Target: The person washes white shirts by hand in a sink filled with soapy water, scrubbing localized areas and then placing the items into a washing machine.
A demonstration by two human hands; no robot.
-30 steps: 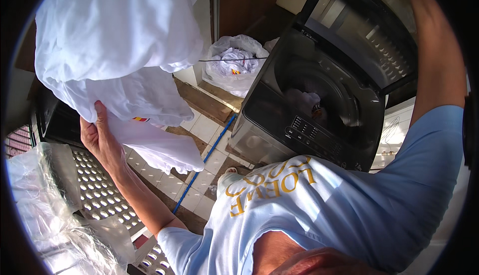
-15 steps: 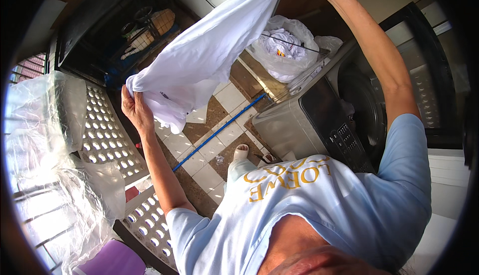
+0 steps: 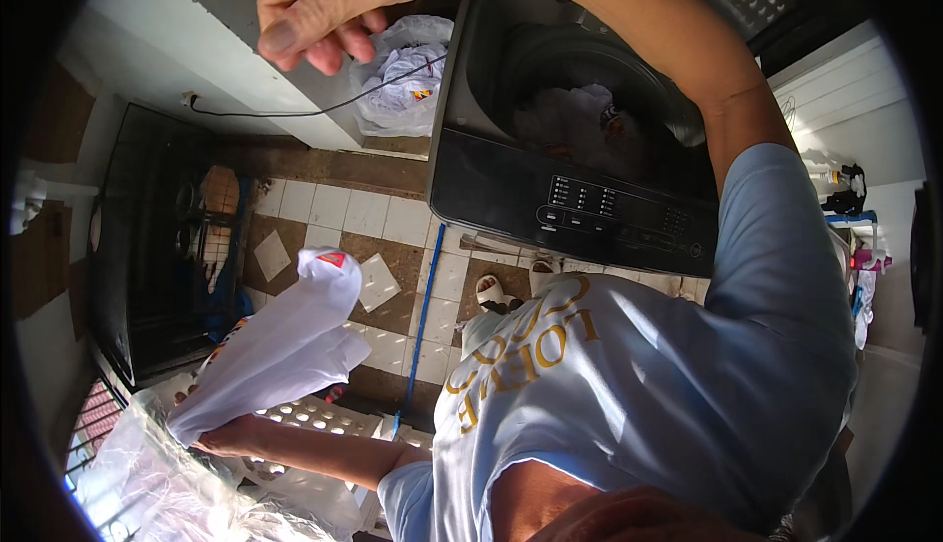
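Note:
A white garment (image 3: 280, 350) with a small red patch hangs from my left hand (image 3: 226, 436), which grips one end of it at the lower left, above clear plastic sheeting. Cloth hides part of those fingers. At the top of the view my right hand (image 3: 334, 1) is raised, fingers loosely bent and apart, with nothing in it. Its forearm crosses above the open top-loading washing machine (image 3: 580, 188). White laundry (image 3: 570, 114) lies inside the dark drum.
A clear plastic bag (image 3: 403, 80) of white clothes sits beyond the machine's left side. A blue pole (image 3: 424, 316) crosses the tiled floor. Crumpled plastic sheeting (image 3: 167, 483) lies at lower left, by a white perforated panel (image 3: 305, 412). A dark cabinet (image 3: 147, 247) stands at left.
My right hand has let go of the garment, which was stretched between both hands. My left hand has carried it left and nearer. The view has turned, showing the drum.

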